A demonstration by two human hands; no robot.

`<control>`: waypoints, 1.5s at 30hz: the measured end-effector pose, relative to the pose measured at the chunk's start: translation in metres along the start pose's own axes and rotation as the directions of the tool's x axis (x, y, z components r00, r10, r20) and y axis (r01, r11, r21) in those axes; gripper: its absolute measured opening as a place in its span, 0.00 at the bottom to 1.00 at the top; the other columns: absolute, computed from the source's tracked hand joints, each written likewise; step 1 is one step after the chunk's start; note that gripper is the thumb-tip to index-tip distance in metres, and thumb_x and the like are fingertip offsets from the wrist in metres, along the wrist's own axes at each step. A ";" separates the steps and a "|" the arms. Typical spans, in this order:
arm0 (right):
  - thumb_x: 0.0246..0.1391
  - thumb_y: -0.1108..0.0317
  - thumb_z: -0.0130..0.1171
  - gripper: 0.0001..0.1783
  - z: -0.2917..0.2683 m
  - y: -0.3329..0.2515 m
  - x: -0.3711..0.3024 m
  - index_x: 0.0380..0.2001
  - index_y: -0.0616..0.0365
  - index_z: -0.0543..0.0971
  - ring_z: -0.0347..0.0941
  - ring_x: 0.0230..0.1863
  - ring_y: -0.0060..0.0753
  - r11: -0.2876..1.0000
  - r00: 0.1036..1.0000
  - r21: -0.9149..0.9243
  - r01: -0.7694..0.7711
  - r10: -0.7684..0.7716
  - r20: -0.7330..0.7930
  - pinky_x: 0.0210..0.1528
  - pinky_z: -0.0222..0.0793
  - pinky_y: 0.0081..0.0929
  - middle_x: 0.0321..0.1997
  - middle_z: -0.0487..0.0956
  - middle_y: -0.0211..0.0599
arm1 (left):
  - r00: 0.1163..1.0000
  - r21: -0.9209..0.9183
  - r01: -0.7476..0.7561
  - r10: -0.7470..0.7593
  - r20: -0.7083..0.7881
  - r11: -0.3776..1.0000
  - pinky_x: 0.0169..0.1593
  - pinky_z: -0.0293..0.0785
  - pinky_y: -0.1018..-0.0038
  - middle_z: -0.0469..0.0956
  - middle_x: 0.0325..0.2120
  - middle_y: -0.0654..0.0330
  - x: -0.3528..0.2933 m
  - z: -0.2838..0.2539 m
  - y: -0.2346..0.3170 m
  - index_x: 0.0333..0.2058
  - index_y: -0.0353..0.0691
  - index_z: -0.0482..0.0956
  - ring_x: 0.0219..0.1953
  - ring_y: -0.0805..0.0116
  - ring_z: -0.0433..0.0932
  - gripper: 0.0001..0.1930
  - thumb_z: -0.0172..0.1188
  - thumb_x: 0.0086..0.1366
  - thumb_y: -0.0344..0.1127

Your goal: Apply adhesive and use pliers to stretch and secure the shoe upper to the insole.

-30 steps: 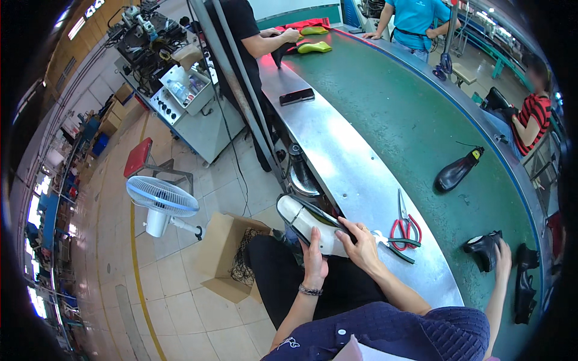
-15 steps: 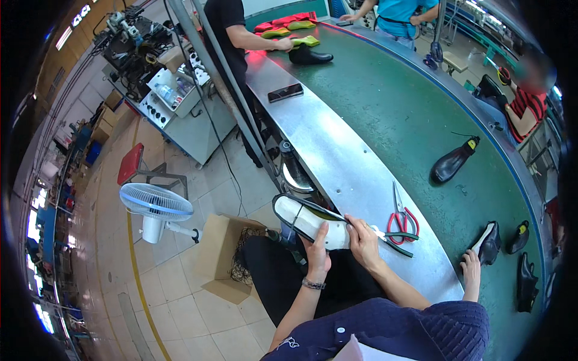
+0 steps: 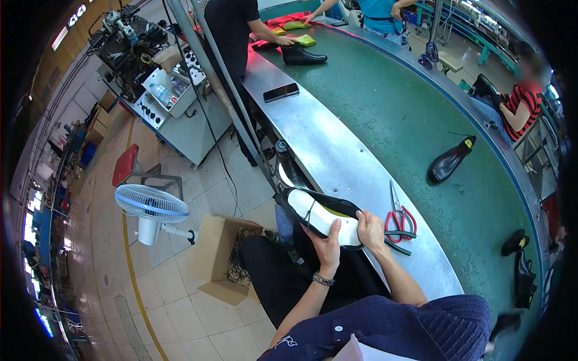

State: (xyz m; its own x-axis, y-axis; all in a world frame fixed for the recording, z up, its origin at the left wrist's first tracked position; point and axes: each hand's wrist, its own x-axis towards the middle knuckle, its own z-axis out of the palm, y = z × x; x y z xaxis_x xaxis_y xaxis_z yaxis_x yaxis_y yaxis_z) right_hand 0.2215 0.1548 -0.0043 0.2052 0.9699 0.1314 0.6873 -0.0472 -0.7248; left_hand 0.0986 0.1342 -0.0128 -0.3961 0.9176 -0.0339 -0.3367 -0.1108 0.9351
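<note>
A black shoe upper with a white insole (image 3: pixel 319 215) facing up lies in both my hands, above my lap and beside the bench edge. A thin dark cord crosses the insole near one end, and a yellowish lining shows along the upper's open side. My left hand (image 3: pixel 328 248) grips the near side, its thumb resting on the white insole. My right hand (image 3: pixel 370 230) is closed round the end nearest the bench. Just right of it, red-handled scissors (image 3: pixel 404 221) and a green-handled tool (image 3: pixel 397 242) lie on the metal bench top.
A metal ledge (image 3: pixel 337 141) with a phone (image 3: pixel 281 92) borders the green table (image 3: pixel 385 114). Black shoes (image 3: pixel 451 159) stand on the green surface. A fan (image 3: pixel 152 204), carton (image 3: pixel 211 259) and red chair (image 3: pixel 126 165) occupy the floor at left. Co-workers are around the table.
The shoe upper has shifted slightly right, and my right hand now wraps its end. At the right, another person's hand has taken a black shoe from the table toward the lower edge.
</note>
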 end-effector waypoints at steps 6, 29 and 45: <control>0.63 0.58 0.51 0.19 -0.038 -0.001 0.009 0.44 0.63 0.78 0.77 0.37 0.42 0.954 0.863 0.243 -0.176 0.030 0.505 0.42 0.69 0.34 0.34 0.81 0.51 | 0.986 -0.096 0.139 -0.128 0.111 0.986 0.60 0.63 0.68 0.62 0.57 0.52 0.006 -0.020 0.016 0.65 0.33 0.47 0.56 0.63 0.65 0.43 0.67 0.59 0.33; 0.60 0.53 0.59 0.34 -0.084 -0.065 0.029 0.62 0.63 0.64 0.70 0.48 0.27 0.943 0.142 0.245 -0.226 -0.217 0.966 0.54 0.65 0.28 0.47 0.77 0.36 | 0.871 0.280 0.273 -0.360 0.335 0.921 0.61 0.64 0.64 0.67 0.54 0.41 -0.014 -0.112 0.061 0.60 0.26 0.57 0.57 0.51 0.68 0.56 0.77 0.42 0.57; 0.59 0.63 0.61 0.24 -0.073 -0.064 0.045 0.55 0.60 0.71 0.70 0.47 0.21 0.966 0.076 -0.038 -0.255 0.059 0.995 0.51 0.65 0.26 0.45 0.78 0.30 | 0.918 0.429 0.090 -0.242 0.314 0.899 0.52 0.74 0.68 0.76 0.46 0.46 -0.005 -0.089 0.033 0.53 0.28 0.64 0.48 0.57 0.77 0.52 0.76 0.39 0.62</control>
State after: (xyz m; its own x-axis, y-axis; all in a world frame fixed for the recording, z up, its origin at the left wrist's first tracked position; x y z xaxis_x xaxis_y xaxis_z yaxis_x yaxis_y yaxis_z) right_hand 0.2374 0.1840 0.0979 -0.6370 0.3091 -0.7062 0.6383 -0.3022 -0.7080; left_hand 0.0135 0.0916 -0.0129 -0.0144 0.9891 -0.1468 0.0285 0.1471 0.9887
